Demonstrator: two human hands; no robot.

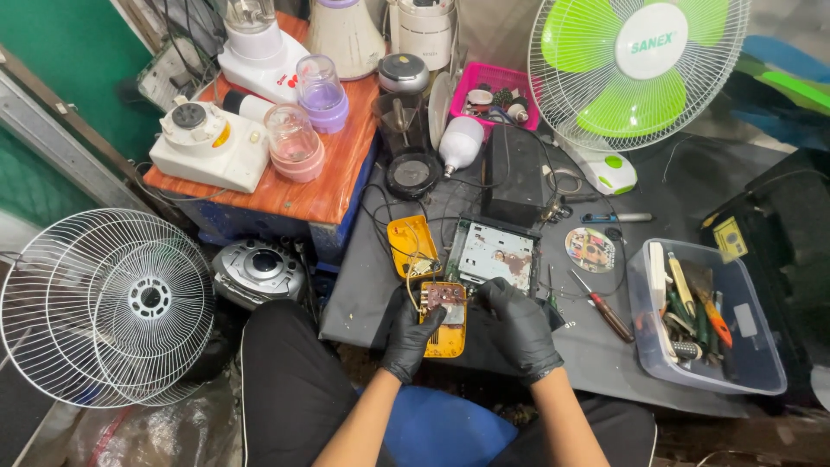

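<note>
Both gloved hands, left hand (pixel 413 333) and right hand (pixel 519 324), pinch the yellow case (pixel 445 333), so they should hold gently near its thin wires (pixel 413 259).

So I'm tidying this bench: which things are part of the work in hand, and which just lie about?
In hand:
left hand
right hand
yellow casing half
other yellow half
opened metal unit

Lying about:
screwdriver
disc
tool tub
green fan
blender jars

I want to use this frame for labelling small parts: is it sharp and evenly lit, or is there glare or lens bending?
Head view: sharp at the yellow case between left hand and right hand; soft, even light, faint shadows; mild glare on the disc; wide-lens bending at the edges, seen on the fan guard.
</note>
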